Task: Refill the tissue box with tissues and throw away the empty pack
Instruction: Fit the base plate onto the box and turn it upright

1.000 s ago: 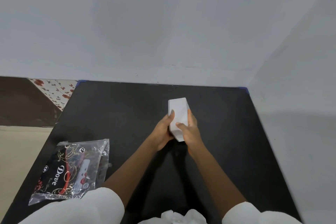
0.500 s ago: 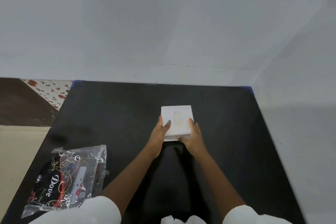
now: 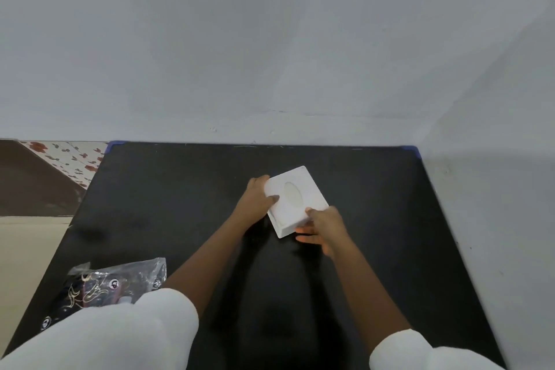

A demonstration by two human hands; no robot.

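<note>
A white square tissue box (image 3: 295,200) with an oval slot on top lies flat on the black table (image 3: 180,195), turned slightly clockwise. My left hand (image 3: 258,198) grips its left edge, thumb on the top face. My right hand (image 3: 322,227) holds its near right corner, fingers under the side. A clear plastic pack (image 3: 102,288) with black, gold and red print lies at the table's near left, partly hidden by my white left sleeve.
The table sits in a corner: a grey wall (image 3: 270,54) runs along its far edge and another along its right side. Beyond the left edge are a beige floor (image 3: 27,249) and a floral-patterned surface (image 3: 72,156).
The box went from standing on edge to lying flat with its slot up, then rotated slightly clockwise. My left hand slid to its left edge; my right hand to its near corner.
</note>
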